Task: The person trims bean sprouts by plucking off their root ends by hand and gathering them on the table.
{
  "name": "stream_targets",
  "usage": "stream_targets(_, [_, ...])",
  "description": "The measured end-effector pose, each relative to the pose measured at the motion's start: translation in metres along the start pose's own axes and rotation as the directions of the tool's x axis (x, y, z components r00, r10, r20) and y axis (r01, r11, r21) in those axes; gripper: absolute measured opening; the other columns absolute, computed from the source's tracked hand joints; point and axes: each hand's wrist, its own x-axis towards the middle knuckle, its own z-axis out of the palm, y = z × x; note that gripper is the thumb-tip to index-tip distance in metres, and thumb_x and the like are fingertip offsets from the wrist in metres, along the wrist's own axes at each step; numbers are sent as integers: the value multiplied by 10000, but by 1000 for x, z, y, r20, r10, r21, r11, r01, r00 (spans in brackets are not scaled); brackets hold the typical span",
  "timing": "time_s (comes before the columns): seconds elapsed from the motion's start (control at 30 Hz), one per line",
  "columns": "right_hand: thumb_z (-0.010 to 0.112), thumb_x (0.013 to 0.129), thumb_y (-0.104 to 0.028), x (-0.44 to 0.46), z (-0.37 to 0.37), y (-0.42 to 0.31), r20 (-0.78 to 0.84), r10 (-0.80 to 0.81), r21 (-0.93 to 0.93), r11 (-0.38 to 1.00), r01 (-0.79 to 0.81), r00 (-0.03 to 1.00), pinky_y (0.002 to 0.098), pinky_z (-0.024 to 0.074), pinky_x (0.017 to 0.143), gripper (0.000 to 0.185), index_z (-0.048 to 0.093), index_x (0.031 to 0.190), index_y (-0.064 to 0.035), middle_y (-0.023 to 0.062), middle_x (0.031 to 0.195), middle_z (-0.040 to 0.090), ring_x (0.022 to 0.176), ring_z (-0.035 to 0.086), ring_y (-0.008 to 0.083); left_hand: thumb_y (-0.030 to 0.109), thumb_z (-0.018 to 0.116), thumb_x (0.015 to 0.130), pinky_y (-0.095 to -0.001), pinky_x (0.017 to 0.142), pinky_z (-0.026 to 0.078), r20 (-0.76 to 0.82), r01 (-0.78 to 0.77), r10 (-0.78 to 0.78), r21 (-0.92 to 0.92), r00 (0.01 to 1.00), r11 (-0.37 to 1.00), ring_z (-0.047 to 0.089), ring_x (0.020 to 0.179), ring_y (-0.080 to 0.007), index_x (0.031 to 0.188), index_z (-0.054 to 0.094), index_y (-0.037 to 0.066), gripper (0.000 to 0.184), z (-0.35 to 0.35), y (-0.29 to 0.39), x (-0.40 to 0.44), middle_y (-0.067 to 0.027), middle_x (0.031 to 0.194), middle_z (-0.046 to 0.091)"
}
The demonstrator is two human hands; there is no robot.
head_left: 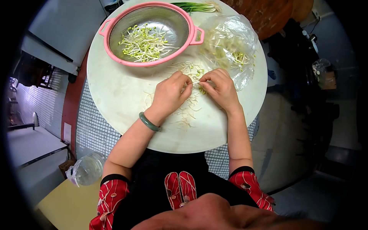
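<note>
Over the middle of the round white table [115, 88], my left hand [171, 92] and my right hand [222, 89] pinch a single bean sprout [196, 82] between them, stretched from fingertips to fingertips. A green bangle circles my left wrist. Thin root ends [186, 115] lie scattered on the tabletop below and between the hands, with some sprouts just beyond the fingers. Behind my left hand stands a pink-rimmed metal colander [153, 63] holding a heap of bean sprouts [145, 44]. A clear plastic bag [234, 34] with more sprouts lies beyond my right hand.
Green onions [197, 7] rest at the table's far edge, behind the colander. On the lower left, a large clear plastic bottle [88, 168] stands beside the table. A brown wooden surface [264, 15] is at the upper right.
</note>
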Motion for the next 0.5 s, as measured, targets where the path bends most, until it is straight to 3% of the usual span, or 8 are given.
stream_targets(0.13, [695, 788, -112, -1, -3, 0, 81, 43, 23, 999, -45, 996, 370, 459, 761, 113, 611, 824, -46, 87, 783, 621, 800, 593, 260, 109, 640, 765, -369, 572, 481, -28, 62, -63, -43, 998, 997, 601, 666, -272, 782, 581, 71, 72, -1, -1, 1, -75, 772, 580])
stream_targets(0.23, [626, 848, -93, 7, -2, -2, 136, 407, 58, 907, -418, 903, 406, 469, 766, 99, 579, 904, -25, 128, 807, 630, 832, 610, 294, 117, 634, 751, -385, 589, 468, 40, 15, -14, -38, 999, 999, 589, 663, -275, 769, 566, 67, 86, -3, -5, 1, -81, 740, 573])
stream_targets(0.27, [590, 878, -109, 14, -1, 1, 171, 406, 81, 902, -424, 898, 432, 474, 755, 137, 547, 958, -6, 169, 867, 633, 864, 618, 330, 121, 633, 747, -392, 599, 463, 86, -14, 17, -36, 996, 999, 584, 663, -276, 766, 562, 67, 92, -3, -6, 0, -83, 728, 571])
stream_targets(0.37, [604, 871, -162, 34, 13, 7, 172, 278, -7, 960, -281, 945, 431, 478, 750, 197, 545, 964, 1, 187, 923, 630, 878, 618, 343, 89, 635, 732, -364, 649, 434, 134, -223, 224, -23, 965, 975, 548, 666, -264, 787, 575, 52, 90, -1, -7, 0, -83, 701, 552])
stream_targets(0.4, [626, 848, -202, 42, 19, 5, 204, 306, -73, 952, -297, 930, 436, 485, 754, 245, 556, 957, 6, 195, 958, 625, 886, 615, 357, 71, 628, 721, -361, 685, 419, 116, -256, 266, -89, 957, 962, 552, 708, -254, 817, 594, 69, 102, -2, -5, 0, -71, 722, 564])
stream_targets(0.5, [639, 828, -202, 60, 39, 6, 232, 179, -104, 982, -158, 956, 440, 488, 769, 246, 589, 959, 1, 191, 960, 630, 893, 614, 360, 63, 623, 718, -357, 693, 417, 32, -367, 378, -169, 925, 915, 556, 747, -250, 862, 602, 77, 146, -6, 2, 2, -57, 751, 580])
